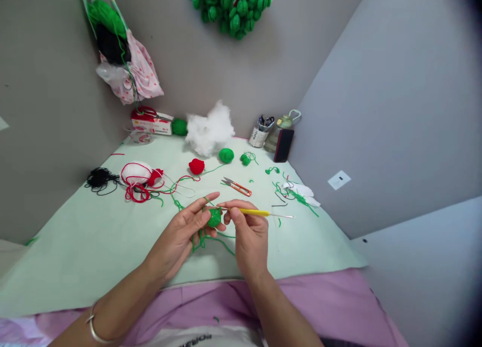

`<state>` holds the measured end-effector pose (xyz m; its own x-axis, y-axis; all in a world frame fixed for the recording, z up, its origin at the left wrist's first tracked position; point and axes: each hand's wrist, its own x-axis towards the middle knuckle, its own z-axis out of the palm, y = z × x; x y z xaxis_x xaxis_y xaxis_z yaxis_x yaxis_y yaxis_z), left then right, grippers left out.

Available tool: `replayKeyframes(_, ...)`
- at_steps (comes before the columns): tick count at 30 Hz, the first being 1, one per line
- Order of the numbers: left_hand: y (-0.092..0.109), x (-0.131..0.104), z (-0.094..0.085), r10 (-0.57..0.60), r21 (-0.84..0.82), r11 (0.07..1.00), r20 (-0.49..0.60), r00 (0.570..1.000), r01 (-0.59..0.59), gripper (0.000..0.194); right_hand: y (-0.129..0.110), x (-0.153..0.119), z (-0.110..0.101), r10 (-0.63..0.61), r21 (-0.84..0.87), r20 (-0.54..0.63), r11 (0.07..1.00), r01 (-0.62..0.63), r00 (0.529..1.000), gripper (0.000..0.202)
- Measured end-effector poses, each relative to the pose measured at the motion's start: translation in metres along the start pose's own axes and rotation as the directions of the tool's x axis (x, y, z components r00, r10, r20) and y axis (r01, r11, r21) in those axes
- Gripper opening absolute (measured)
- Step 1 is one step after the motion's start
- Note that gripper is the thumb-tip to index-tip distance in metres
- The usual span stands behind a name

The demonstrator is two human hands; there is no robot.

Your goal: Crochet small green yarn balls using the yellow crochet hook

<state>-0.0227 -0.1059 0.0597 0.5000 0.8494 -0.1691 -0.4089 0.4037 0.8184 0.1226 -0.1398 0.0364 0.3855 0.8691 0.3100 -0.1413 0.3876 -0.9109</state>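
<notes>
Between the thumb and fingers of my left hand [185, 227] is a small green crochet piece [214, 217], with a strand of green yarn [222, 243] trailing below it. The left index finger is stretched out, yarn passing by it. My right hand [251, 231] grips a crochet hook [256, 213] by its yellow handle. The hook's left tip meets the top of the green piece, and its other metal end points right. Beyond my hands lie orange thread snips [239, 187], blades apart.
A red crocheted ball [196, 166], a green ball [226, 155] and white stuffing [211, 130] are farther back. White and red yarn [136, 174] and black yarn [98, 178] lie left. Yarn scraps [301, 196], a phone [283, 146] and a pen cup [259, 135] are at right.
</notes>
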Motion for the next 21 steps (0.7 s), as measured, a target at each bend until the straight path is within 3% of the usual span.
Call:
replayKeyframes(9, -0.003, -0.001, -0.007, 0.018, 0.041, 0.999, 0.011, 1.0, -0.019, 0.066, -0.004, -0.001, 0.003, -0.031, 0.029, 0.059, 0.999, 0.029, 0.998, 0.012)
replayKeyframes(15, -0.004, -0.001, -0.01, 0.06, 0.077, 0.995, -0.001, 0.998, -0.06, 0.063, -0.004, 0.001, 0.0, -0.059, -0.003, 0.063, 0.998, 0.06, 0.996, 0.011)
replayKeyframes(21, -0.004, 0.001, -0.01, 0.089, 0.119, 0.989, 0.005, 0.996, -0.089, 0.073, -0.005, 0.001, -0.004, -0.163, -0.127, 0.112, 0.976, 0.177, 0.98, 0.013)
